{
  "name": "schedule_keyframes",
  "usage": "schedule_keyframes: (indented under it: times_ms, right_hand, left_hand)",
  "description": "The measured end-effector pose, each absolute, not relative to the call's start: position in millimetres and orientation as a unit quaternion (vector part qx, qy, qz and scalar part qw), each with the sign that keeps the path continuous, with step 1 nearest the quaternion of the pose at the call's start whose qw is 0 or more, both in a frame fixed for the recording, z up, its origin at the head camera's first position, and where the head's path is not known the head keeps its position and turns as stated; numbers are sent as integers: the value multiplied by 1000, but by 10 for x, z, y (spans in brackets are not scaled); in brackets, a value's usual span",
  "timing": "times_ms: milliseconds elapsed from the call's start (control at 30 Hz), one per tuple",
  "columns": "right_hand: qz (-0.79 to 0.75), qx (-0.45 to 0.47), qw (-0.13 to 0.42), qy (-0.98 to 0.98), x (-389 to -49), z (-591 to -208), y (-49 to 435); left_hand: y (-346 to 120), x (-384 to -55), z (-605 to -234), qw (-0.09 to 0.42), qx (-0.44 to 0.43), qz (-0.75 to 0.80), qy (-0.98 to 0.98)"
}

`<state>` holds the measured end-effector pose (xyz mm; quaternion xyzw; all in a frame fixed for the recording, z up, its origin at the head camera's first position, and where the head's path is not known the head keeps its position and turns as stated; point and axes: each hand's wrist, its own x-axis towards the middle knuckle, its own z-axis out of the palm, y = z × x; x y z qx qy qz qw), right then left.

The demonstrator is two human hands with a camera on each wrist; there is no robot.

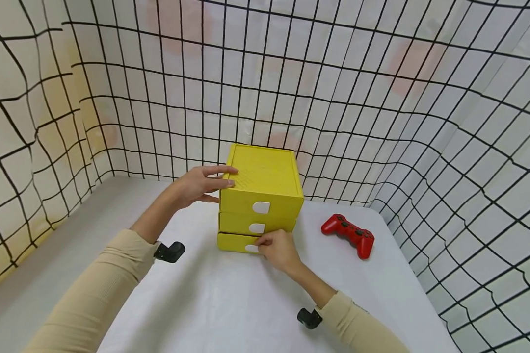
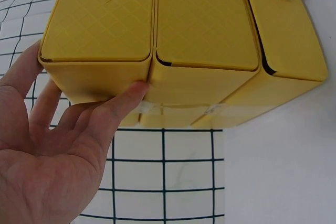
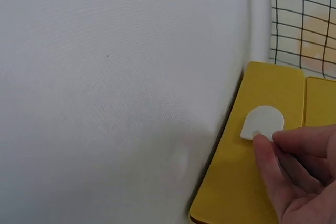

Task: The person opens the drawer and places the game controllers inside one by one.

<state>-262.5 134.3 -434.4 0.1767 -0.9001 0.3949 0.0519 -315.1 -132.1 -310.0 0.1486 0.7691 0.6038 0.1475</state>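
Note:
A yellow box with three stacked drawers [image 1: 265, 169] stands on the white table, a rounded white tab on each drawer front. At its upper left edge my left hand [image 1: 196, 186] rests with fairly straight fingers, some on the top, others along the side; the left wrist view shows the hand [image 2: 58, 156] against that side wall. Low at the front, my right hand [image 1: 280, 250] pinches the white tab [image 3: 264, 120] of the bottom drawer [image 1: 231, 242] between thumb and fingertips. That drawer's front sits slightly forward of the others, with a dark gap along its upper edge.
To the right of the box lies a red game controller [image 1: 349, 234] on the white table [image 1: 229, 304]. Black wire mesh [image 1: 256, 73] over pale sheeting encloses the back and both sides.

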Motion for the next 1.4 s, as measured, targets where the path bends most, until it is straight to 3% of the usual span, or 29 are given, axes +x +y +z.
schedule_keyframes:
  times_ms: [500,1067,1400]
  right_hand:
    - [399,178,-16,-899,-2432,-4251,1406]
    - [348,194,-141,-906,-2143,-4046,1470]
    - [334,202,-186,-902,-2018,-3971,1505]
  left_hand:
    - [-1319,-3157,-3110,148,154,598,773]
    - [-1331,-3154,-3108,148,153,594,776]
    - [-1327,-3158,-3108,148,152,590,779]
